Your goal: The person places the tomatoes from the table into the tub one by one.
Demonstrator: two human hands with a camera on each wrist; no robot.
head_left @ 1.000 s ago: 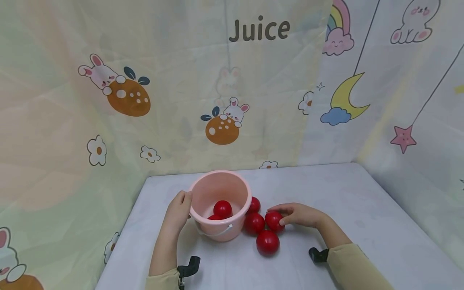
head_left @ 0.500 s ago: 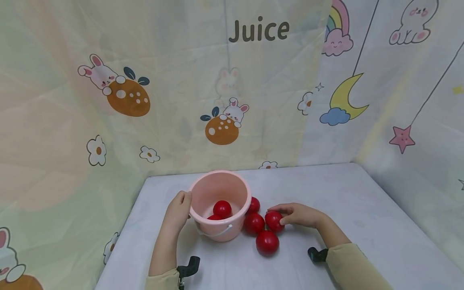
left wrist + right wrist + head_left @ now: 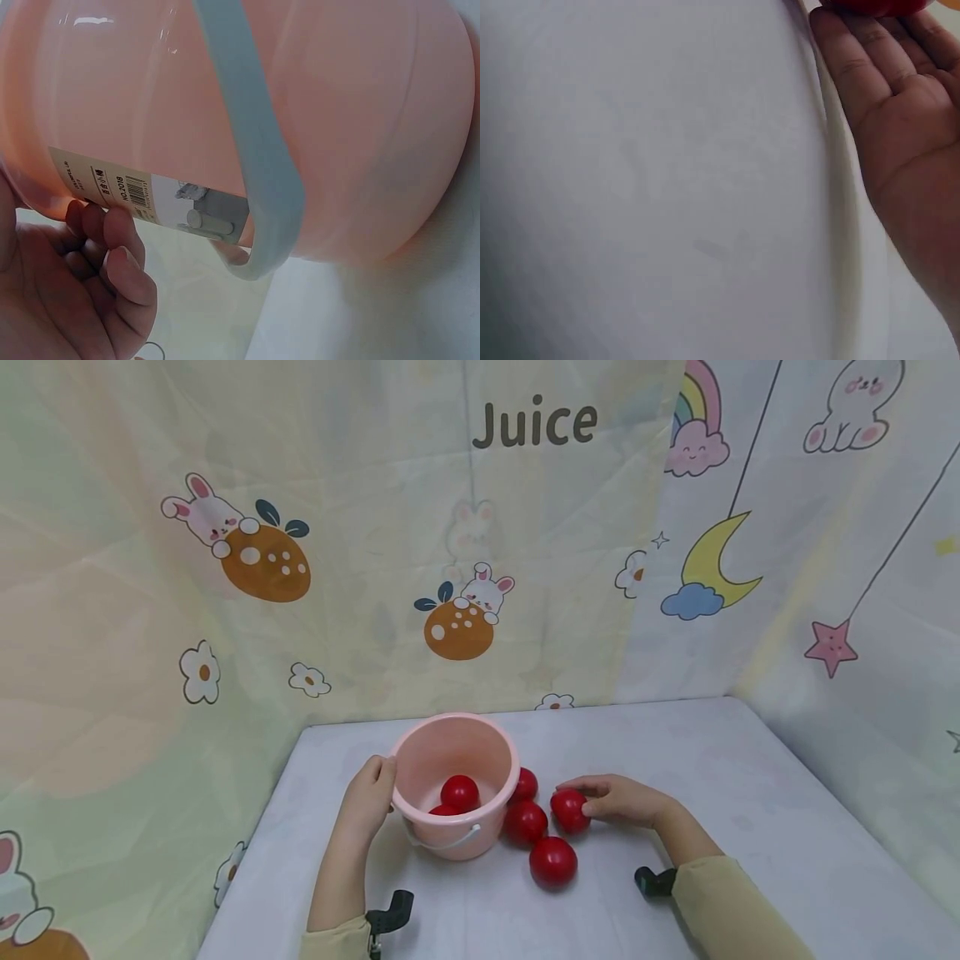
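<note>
In the head view a pink bucket [image 3: 456, 752] stands on the table, tipped a little toward me. My left hand [image 3: 370, 793] grips its left rim, fingers curled at the edge in the left wrist view. Inside the bucket lie a red ball [image 3: 460, 793] and part of another. My right hand [image 3: 626, 799] holds a shiny red ball [image 3: 570, 811] between thumb and fingers, just right of the bucket. Close by are a red ball [image 3: 526, 822], a nearer red ball [image 3: 553, 862] and one partly hidden behind the bucket's right side [image 3: 527, 785].
A pale cloth covers the table [image 3: 675, 743]. Patterned curtains [image 3: 375, 527] hang behind and at the sides. The bucket's light handle [image 3: 262, 142] hangs down against its outer wall. A dark wrist mount [image 3: 656, 882] sits at the right sleeve.
My right hand and its red ball have shifted slightly up and away from the neighbouring balls. The left hand and the bucket stay in place.
</note>
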